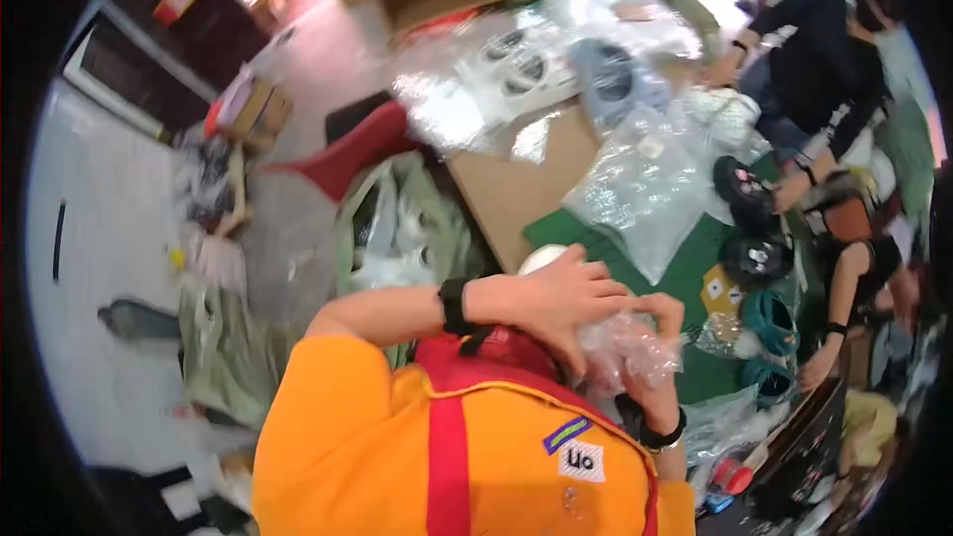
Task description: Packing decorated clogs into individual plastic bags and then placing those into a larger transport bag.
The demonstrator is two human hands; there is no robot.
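My left hand reaches in from the left, a black watch on its wrist, and lies over a crumpled clear plastic bag. My right hand, with a black band on the wrist, comes up from below and grips the same bag from the right side. Both hands hold the bag close in front of my orange shirt with red straps. What is inside the bag is hidden by the crinkled plastic. A white rounded thing shows just behind my left hand.
A green mat carries black and teal round items, next to a cardboard sheet and several clear plastic bags. Two other people work at the right. Green sacks lie at the left.
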